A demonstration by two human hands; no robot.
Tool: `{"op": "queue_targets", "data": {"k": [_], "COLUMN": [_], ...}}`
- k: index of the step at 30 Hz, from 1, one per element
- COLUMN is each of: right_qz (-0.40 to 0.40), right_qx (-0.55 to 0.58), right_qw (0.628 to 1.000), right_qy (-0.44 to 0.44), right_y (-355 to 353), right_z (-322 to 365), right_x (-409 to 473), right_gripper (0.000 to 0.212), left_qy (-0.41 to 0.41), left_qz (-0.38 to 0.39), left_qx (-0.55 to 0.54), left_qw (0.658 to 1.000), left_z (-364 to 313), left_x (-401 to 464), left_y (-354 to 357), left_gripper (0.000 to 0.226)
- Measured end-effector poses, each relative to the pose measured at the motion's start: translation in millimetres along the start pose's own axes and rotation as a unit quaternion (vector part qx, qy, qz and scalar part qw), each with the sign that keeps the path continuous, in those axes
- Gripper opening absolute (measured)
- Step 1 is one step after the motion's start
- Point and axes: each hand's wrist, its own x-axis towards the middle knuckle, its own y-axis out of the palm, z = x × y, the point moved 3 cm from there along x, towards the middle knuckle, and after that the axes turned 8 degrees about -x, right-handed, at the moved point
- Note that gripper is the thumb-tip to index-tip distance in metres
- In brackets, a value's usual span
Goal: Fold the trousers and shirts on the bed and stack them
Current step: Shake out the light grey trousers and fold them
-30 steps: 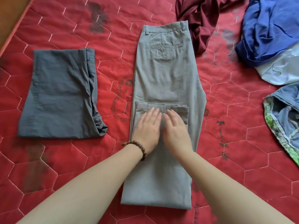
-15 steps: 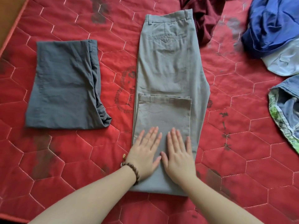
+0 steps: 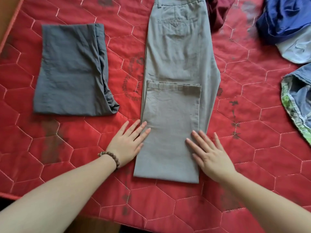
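Under me: red quilted mattress with pale hexagon stitching (image 3: 252, 165), dark smudges on it. Brown strip, probably wooden floor (image 3: 6, 17), top-left corner.

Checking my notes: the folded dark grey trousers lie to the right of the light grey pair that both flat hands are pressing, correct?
Not quite. In the head view the folded dark grey trousers lie to the left of the light grey trousers. Left hand and right hand do press flat on them.

Hands part to the edges of the folded trouser leg.
The left hand (image 3: 127, 145) and right hand (image 3: 208, 153), side by side at the fold's middle a second ago, now lie flat at the near left and right edges of the light grey trousers (image 3: 176, 64), palms partly on the bed (image 3: 252, 165); the view sits closer.
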Motion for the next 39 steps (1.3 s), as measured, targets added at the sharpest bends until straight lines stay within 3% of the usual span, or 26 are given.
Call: {"op": "queue_targets", "data": {"k": [5, 9, 14, 20, 23, 27, 29, 32, 34, 35, 38, 39], "right_qz": [-0.009, -0.043, 0.045, 0.08, 0.087, 0.154, 0.174, 0.114, 0.083, 0.079, 0.076, 0.066], "right_qx": [-0.037, -0.07, -0.056, 0.027, 0.153, 0.355, 0.465, 0.56, 0.552, 0.546, 0.539, 0.541], "right_qw": [0.997, 0.997, 0.996, 0.995, 0.984, 0.92, 0.861, 0.791, 0.773, 0.753, 0.701, 0.694], "right_qy": [0.065, -0.009, -0.055, -0.052, -0.03, 0.06, 0.111, 0.217, 0.302, 0.358, 0.462, 0.471], "right_y": [-21.9, -39.0, -45.3, -64.1, -78.8, -108.5, -125.4, -133.6, -122.4, -112.8, -92.7, -89.3], "right_z": [-65.4, -61.4, -50.4, -49.4, -44.9, -50.5, -62.1, -84.2, -93.3, -96.1, -99.6, -101.6], "right_x": [12.1, 47.0, 75.5, 82.7, 81.3, 68.3, 75.7, 106.1, 126.3, 132.6, 138.4, 139.1], "right_gripper": [0.07, 0.072, 0.086, 0.074, 0.066, 0.046, 0.032, 0.023, 0.03, 0.044, 0.07, 0.077], "left_qy": [0.05, 0.091, 0.065, 0.033, 0.002, -0.026, -0.083, -0.248, -0.312, -0.329, -0.369, -0.37], "left_qz": [-0.044, -0.037, 0.036, 0.064, 0.101, 0.093, 0.094, 0.097, -0.009, -0.053, -0.072, -0.078], "left_qx": [0.063, 0.076, -0.011, -0.101, -0.217, -0.341, -0.481, -0.547, -0.63, -0.642, -0.551, -0.543], "left_qw": [0.996, 0.992, 0.997, 0.992, 0.971, 0.935, 0.868, 0.794, 0.711, 0.691, 0.745, 0.75], "left_z": [28.6, 29.3, 35.8, 27.6, 23.5, 20.5, 36.4, 66.2, 67.5, 65.1, 56.8, 54.7], "left_x": [26.7, 58.4, 76.6, 76.8, 69.6, 62.6, 65.9, 90.3, 111.7, 120.6, 125.6, 125.0], "left_y": [-22.0, -30.1, -28.5, -35.1, -49.8, -83.8, -92.6, -93.2, -99.4, -100.0, -87.0, -79.5], "left_gripper": [0.064, 0.067, 0.073, 0.068, 0.057, 0.031, 0.028, 0.03, 0.04, 0.043, 0.048, 0.043]}}
